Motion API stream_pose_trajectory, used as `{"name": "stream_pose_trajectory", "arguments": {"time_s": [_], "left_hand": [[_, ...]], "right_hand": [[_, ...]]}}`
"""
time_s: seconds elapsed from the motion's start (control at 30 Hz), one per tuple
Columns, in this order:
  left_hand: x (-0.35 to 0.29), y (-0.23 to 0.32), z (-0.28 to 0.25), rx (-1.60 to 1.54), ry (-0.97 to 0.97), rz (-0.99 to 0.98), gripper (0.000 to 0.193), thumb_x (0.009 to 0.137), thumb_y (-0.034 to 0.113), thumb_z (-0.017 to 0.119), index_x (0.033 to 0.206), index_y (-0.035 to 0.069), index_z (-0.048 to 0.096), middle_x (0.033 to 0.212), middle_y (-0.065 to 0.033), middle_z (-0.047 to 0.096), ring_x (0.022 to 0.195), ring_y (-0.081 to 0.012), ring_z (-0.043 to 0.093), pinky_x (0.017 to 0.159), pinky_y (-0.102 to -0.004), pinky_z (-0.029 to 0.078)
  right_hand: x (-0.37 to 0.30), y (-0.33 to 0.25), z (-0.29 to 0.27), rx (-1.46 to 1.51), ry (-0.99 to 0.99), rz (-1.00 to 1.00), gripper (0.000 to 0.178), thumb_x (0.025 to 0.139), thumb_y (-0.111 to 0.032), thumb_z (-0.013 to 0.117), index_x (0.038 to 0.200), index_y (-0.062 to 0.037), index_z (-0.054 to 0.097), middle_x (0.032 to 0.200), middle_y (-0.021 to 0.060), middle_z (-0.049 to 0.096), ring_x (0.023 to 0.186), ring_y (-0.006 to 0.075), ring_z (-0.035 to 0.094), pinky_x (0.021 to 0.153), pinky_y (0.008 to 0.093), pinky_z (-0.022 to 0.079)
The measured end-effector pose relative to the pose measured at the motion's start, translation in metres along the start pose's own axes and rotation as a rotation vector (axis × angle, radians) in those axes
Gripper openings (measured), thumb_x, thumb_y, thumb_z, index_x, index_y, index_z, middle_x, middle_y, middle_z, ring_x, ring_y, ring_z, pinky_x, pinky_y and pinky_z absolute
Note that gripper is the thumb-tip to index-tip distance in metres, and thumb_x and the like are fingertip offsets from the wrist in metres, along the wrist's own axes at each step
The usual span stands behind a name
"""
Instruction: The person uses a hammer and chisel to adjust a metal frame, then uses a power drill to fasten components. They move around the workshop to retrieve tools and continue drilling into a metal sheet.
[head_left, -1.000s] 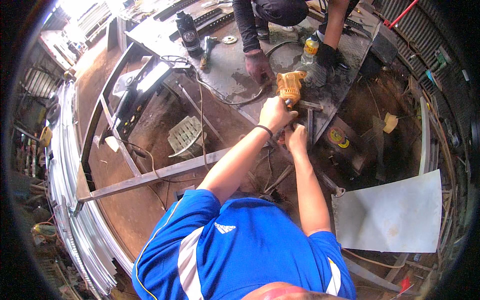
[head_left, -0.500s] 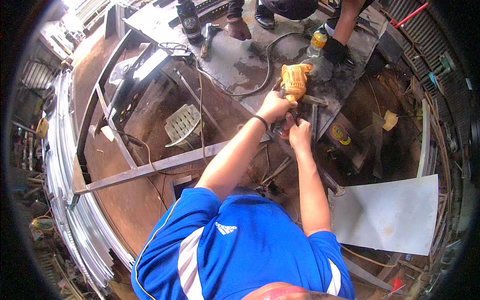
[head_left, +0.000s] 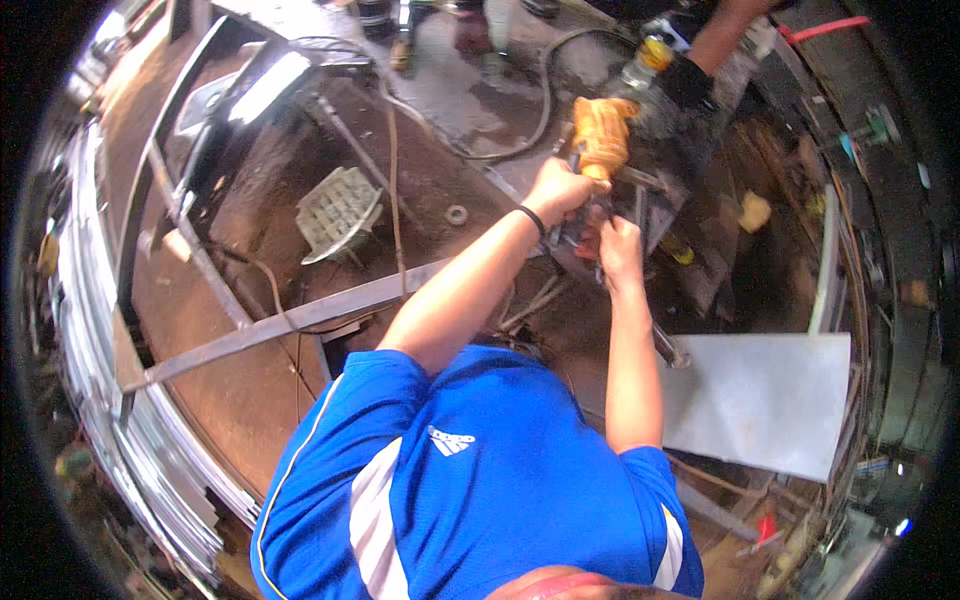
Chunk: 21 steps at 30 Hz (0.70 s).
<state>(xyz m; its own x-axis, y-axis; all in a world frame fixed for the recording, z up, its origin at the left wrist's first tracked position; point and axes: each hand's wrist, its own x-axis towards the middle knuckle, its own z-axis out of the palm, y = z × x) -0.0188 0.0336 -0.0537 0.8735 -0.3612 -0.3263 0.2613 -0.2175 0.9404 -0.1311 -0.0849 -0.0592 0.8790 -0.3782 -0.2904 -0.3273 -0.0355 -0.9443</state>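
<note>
A yellow power tool (head_left: 602,130) with a rounded housing sits beyond my hands; blur hides its exact kind. My left hand (head_left: 560,190) is closed around its near end, a dark band on the wrist. Just right of it and nearer, my right hand (head_left: 620,250) is closed on a dark part below the tool. That part is mostly hidden by my fingers. Across from me, a co-worker's dark-gloved hand (head_left: 672,92) is close to the tool's far end, by a clear bottle (head_left: 642,66) with a yellow label.
A grey cable (head_left: 548,100) loops over a metal plate. At left, a steel frame (head_left: 330,312) stands around a pale slatted chair seat (head_left: 340,215), with long metal bars (head_left: 90,290) beyond. A metal sheet (head_left: 755,400) lies right of my right arm. Another co-worker's hand (head_left: 470,35) appears blurred at top.
The view has shifted, so surroundings sit higher and farther left in the picture. My hands and the yellow tool appear slightly higher and farther right. Both hands stay closed.
</note>
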Motion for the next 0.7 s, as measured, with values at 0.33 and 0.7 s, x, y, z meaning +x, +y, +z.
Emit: {"name": "stream_pose_trajectory", "arguments": {"time_s": [0.33,0.7], "left_hand": [[0.019,-0.003,0.002,-0.038,-0.141,-0.098,0.042,0.073,0.031,0.088,0.1,0.002,0.076,0.084,-0.0177,0.076,0.081,-0.0267,0.075,0.074,-0.0406,0.057],[-0.053,0.017,-0.12,0.219,-0.097,0.126,0.035,0.086,0.035,0.082,0.082,0.001,0.074,0.069,-0.0076,0.071,0.063,-0.0118,0.064,0.06,-0.0328,0.051]], "right_hand": [[-0.045,-0.011,-0.03,0.122,0.048,0.135,0.046,0.098,-0.039,0.07,0.104,0.0069,0.066,0.091,0.0136,0.07,0.074,0.0217,0.073,0.06,0.0325,0.062],[-0.114,-0.01,-0.044,0.118,-0.134,0.188,0.022,0.092,-0.015,0.075,0.093,0.0065,0.07,0.076,0.0094,0.069,0.061,0.0149,0.066,0.052,0.0282,0.053]]}}
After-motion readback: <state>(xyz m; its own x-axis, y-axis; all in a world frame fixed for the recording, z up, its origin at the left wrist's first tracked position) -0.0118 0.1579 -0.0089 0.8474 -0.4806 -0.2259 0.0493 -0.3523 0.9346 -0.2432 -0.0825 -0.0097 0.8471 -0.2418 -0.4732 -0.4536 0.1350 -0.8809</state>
